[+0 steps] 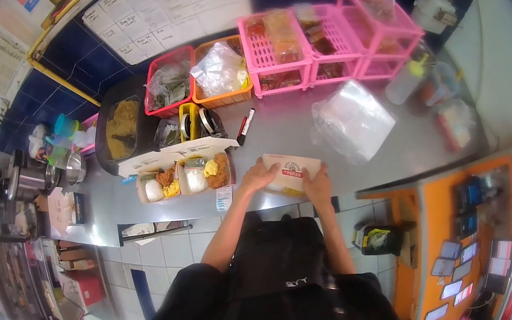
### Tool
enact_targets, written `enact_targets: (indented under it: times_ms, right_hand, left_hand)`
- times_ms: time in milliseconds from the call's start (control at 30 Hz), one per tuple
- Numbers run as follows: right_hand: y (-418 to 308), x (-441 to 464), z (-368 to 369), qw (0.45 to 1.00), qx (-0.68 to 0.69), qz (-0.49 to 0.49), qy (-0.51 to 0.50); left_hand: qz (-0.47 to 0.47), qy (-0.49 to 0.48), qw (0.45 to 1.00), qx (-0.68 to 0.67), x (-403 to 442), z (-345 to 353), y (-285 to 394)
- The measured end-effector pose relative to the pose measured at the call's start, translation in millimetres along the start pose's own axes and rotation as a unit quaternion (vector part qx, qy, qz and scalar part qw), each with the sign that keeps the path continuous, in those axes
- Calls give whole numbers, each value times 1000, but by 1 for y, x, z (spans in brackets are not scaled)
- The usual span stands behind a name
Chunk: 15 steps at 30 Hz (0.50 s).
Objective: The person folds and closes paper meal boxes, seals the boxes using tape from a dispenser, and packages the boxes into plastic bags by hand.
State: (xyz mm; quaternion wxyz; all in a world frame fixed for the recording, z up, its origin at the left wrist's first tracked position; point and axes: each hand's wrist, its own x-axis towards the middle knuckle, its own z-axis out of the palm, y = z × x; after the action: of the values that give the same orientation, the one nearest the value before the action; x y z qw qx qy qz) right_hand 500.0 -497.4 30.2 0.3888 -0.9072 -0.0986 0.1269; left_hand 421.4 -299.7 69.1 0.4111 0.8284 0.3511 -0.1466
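Grip status: L hand (259, 175) and R hand (316, 184) each closed on a printed box (292, 167), one per side, thumbs on the lid panel. Grip gap = box width. Box posn: at the near edge of the surface (281, 124), directly in front of the torso. The two-sided hold prob. keeps the box level and spreads pressure evenly across the lid. Printed panel faces up; a yellowish strip shows at its near edge. Cannot tell whether lid is fully seated; contents hidden.

Adj. items: two open boxes (167, 155) stand side by side, L of the hands, lids raised at the far side, prob. to leave the food exposed from the near side. Visible: white rice mound (197, 180), browned fried piece (219, 169), yellow portions. Paper slip (223, 199) sits at the R end, likely for ref. while working; text too small to read. Marker (246, 127) lies beyond the boxes, within easy reach.

Clear plastic bags (356, 120) lie flat, R and fwd of the box, prob. kept handy yet off the work spot. Pink baskets (270, 63) line the rear, w/ packets inside; stacking prob. saves surface area. Dark tub (102, 137) w/ tan food is far L.
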Motion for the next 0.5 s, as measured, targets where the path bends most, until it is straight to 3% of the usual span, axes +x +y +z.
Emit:
enact_targets:
  times_ms: [67,133,167,233,333,367,400,433,467,500]
  right_hand:
    - [8,0,10,1000,2,-21,21]
    - [15,-9,15,999,2,-35,37]
    - [19,-16,17,998,-8,-58,37]
    - [17,-12,13,996,-18,-79,43]
    - [22,-16,0,996,46,-71,-15]
    - [23,-17,-7,987,-32,-155,3]
    - [22,-22,-13,966,-111,-235,17]
    - [14,-25,-25,967,-109,-230,17]
    - [2,-24,-43,944,-139,-292,-69]
    - [-3,-22,-53,908,-168,-350,-156]
  left_hand:
    - [-7,1,1000,6,-6,12,4]
    - [15,98,993,-71,-7,38,-7]
    - [9,93,993,-70,-8,47,-17]
    - [66,116,989,-65,-6,51,-21]
    - [115,119,986,24,-19,29,-19]
    - [205,164,965,-13,-20,25,-23]
    - [206,160,965,-8,-22,13,-23]
    - [269,107,954,73,-27,-1,-17]
    - [329,52,931,150,-31,-10,-9]
    - [327,47,932,150,-33,-14,1]
